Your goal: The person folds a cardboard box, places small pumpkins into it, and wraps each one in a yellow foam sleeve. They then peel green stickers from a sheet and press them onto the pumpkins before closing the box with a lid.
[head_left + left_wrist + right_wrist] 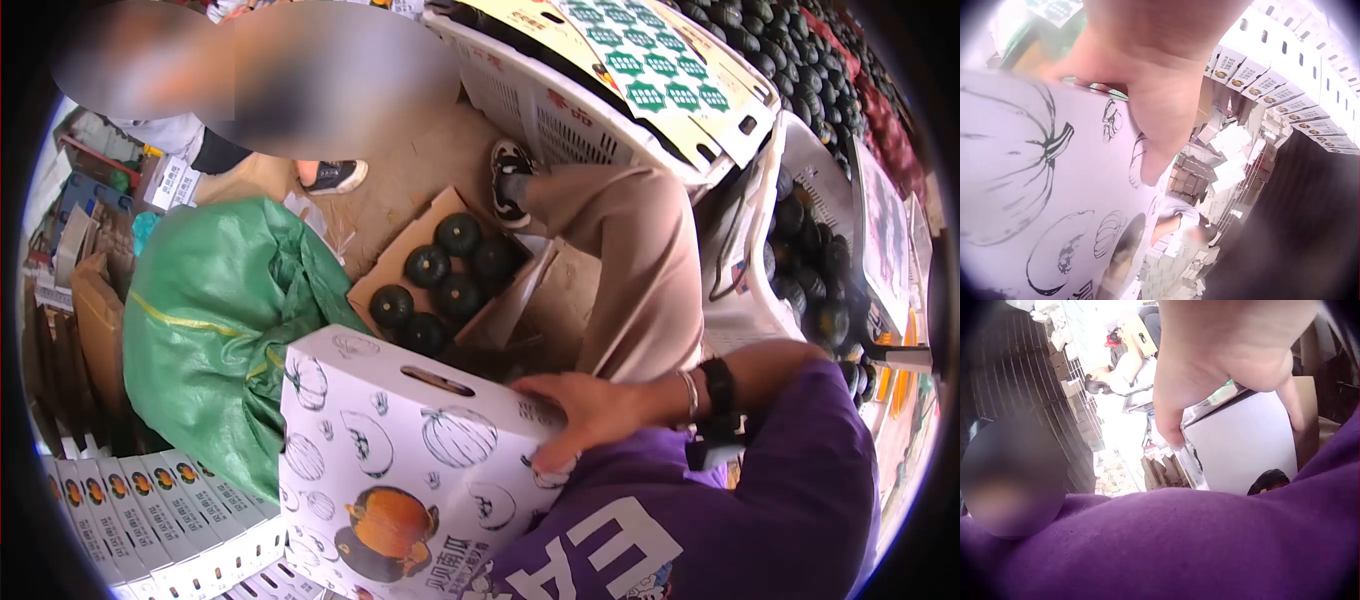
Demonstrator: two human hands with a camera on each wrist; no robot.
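A white cardboard box [400,460] printed with pumpkin drawings stands in front of the purple shirt, a handle slot in its upper side. My right hand [590,412] grips its right end, thumb and fingers spread across the corner. In the right wrist view that hand [1225,365] spans the box end [1241,440]. The left hand [1154,94] holds the box [1004,162] by another edge, thumb pressed on the printed face; in the head view it is hidden. Beyond the box, an open carton [365,290] holds several dark green pumpkins [458,235].
A bulging green sack [200,300] lies at the left. Several white boxes [160,510] stand in a row at lower left. White crates [510,85] stand at the right, one topped with printed cardboard [640,50]. Dark pumpkins [815,260] fill a bin. Another person's shoe [337,176] shows ahead.
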